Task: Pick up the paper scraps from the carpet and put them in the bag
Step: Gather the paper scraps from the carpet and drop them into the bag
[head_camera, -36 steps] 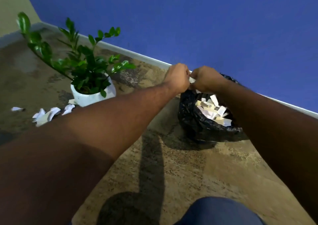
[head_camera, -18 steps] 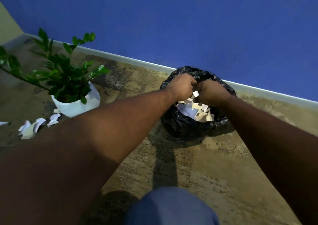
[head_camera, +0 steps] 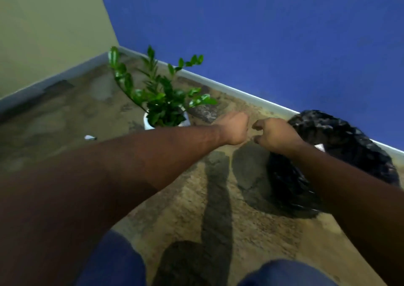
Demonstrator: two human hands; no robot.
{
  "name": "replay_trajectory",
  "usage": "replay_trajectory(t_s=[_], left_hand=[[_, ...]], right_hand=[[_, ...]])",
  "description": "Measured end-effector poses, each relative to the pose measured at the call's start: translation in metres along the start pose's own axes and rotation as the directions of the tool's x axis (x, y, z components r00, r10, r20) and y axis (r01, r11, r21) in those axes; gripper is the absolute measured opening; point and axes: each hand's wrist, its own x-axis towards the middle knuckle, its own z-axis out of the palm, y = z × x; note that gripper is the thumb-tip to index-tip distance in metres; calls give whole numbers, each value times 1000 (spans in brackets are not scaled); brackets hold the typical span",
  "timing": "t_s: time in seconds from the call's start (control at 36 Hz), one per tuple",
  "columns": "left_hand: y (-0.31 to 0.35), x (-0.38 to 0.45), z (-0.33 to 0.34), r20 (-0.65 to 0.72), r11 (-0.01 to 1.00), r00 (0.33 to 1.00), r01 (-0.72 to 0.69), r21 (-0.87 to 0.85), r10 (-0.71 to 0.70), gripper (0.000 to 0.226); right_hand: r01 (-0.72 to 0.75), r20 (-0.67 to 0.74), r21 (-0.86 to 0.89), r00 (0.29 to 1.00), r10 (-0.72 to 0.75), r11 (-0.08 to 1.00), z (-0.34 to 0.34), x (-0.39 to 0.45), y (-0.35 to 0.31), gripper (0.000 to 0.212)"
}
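The black plastic bag (head_camera: 341,137) stands on the patterned carpet (head_camera: 175,209) at the right by the blue wall, with a bit of white paper (head_camera: 319,147) showing inside past my right forearm. One white paper scrap (head_camera: 89,137) lies on the carpet at the left. My left hand (head_camera: 235,128) hovers over the carpet left of the bag, fingers curled under, no paper showing. My right hand (head_camera: 273,135) hangs close beside it at the bag's left edge, fingers loosely curled with nothing between them.
A green plant (head_camera: 166,97) in a white pot (head_camera: 148,124) stands just behind my left hand, near the room's corner. A pale skirting board (head_camera: 240,91) runs along the blue wall. My knees in blue trousers (head_camera: 284,272) fill the bottom edge.
Both hands have left the bag's mouth and moved left over the carpet, and they no longer pinch paper. The view has swung left, so the bag now sits at the right.
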Motion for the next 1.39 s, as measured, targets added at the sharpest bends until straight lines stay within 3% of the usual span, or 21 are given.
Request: replay_trajectory(t_s=[0.17, 0.31, 0.39, 0.47, 0.61, 0.78, 0.89, 0.94, 1.0, 1.17, 1.28, 1.39], left_hand=[[-102, -55, 2, 71, 999, 997, 32, -7, -31, 20], [-187, -97, 14, 187, 989, 971, 147, 30, -150, 25], [-233, -117, 21, 142, 975, 970, 182, 124, -199, 31], [-276, -125, 33, 159, 950, 951, 228, 214, -265, 29], [-334, -131, 55, 126, 927, 956, 218, 304, -266, 30], [-393, -138, 74, 49, 940, 941, 330, 85, -334, 41], [-431, -138, 80, 102, 876, 872, 483, -11, -479, 38], [-447, -136, 82, 127, 820, 819, 570, -56, -560, 49], [-460, -134, 86, 104, 761, 767, 641, -97, -633, 63], [-485, -124, 94, 115, 684, 702, 711, -163, -703, 86], [-496, -116, 108, 154, 705, 711, 702, -98, -686, 83], [-501, -115, 125, 88, 749, 749, 661, -39, -657, 79]], right_hand=[[251, 242, -137, 947, -213, 958, 45, 33, -91, 54], [413, 313, -60, 872, -375, 909, 78, 56, -167, 31], [476, 337, -32, 833, -439, 879, 97, 72, -211, 33], [459, 338, -33, 841, -422, 888, 116, 87, -247, 40], [392, 332, 17, 866, -375, 920, 154, 107, -290, 28], [381, 311, 109, 864, -396, 918, 188, 122, -327, 43], [372, 303, 98, 872, -384, 923, 211, 148, -349, 35], [405, 292, 94, 862, -415, 909, 222, 163, -359, 27], [348, 275, 117, 889, -367, 930, 234, 176, -367, 25], [233, 253, 62, 937, -241, 970, 260, 209, -389, 32], [197, 267, -38, 947, -180, 980, 270, 227, -393, 40], [136, 330, -77, 938, -104, 988, 279, 240, -392, 56]])
